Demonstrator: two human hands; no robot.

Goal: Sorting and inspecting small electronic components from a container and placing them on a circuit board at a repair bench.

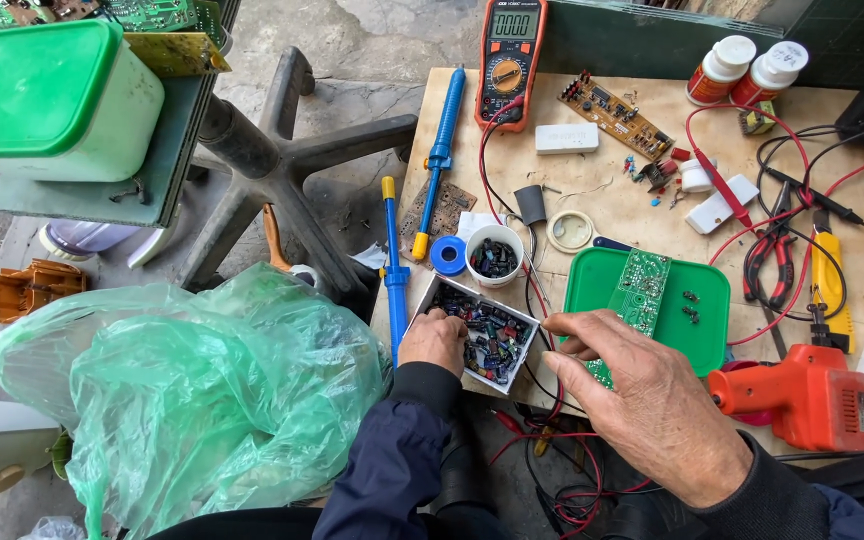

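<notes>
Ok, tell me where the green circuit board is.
The green circuit board lies on the green lid, just above the right hand.

An orange multimeter [512, 60] is laid at the far edge of the wooden table [652, 150], with a blue desoldering pump [441, 150] just to its left. A brown circuit board [620, 113] and a small white block [566, 138] are seen near it. Two white-capped bottles [749, 70] are stood at the back right. Red-handled pliers [774, 262] are tangled among red and black test leads [802, 190]. An orange power tool [812, 395] is rested at the near right edge. A crumpled green plastic bag [192, 390] is heaped at lower left. A green-lidded tub [52, 95] is perched on a shelf above a black chair base [272, 165].
</notes>
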